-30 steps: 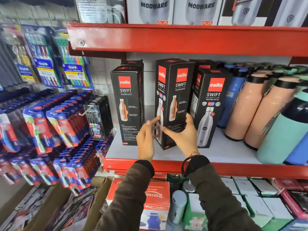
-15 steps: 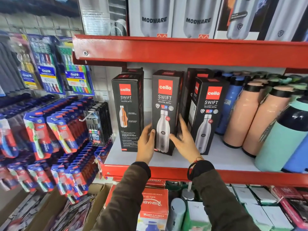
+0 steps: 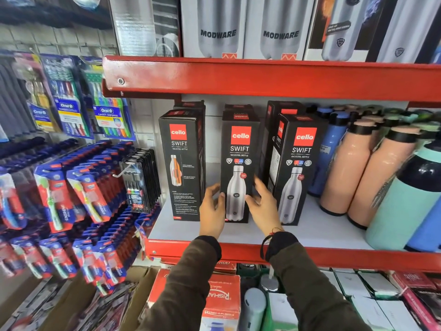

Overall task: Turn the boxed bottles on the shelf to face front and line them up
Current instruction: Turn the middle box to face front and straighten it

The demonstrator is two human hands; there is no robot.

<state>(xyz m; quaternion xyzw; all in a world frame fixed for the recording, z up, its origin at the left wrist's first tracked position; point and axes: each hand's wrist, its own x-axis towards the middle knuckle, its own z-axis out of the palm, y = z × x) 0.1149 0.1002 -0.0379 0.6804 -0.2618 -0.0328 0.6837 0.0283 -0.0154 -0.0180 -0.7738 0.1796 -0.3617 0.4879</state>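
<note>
Three boxed bottles upright in front row on shelf (image 3: 310, 235): left box (image 3: 182, 163), middle box (image 3: 238, 168), right box (image 3: 298, 168). More boxes behind each. Left hand (image 3: 212, 209) at middle box's left edge, right hand (image 3: 263, 206) at its right. Loose bottles (image 3: 372, 170) right of boxes. Toothbrush packs (image 3: 71, 194) hang left of shelf.

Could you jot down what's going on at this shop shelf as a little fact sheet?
place: red shelf
left box: shows an orange bottle panel
middle box: faces front
right box: front showing, slightly angled
left hand: on middle box's left edge
right hand: on its right edge
nearby: loose bottles at right
</note>
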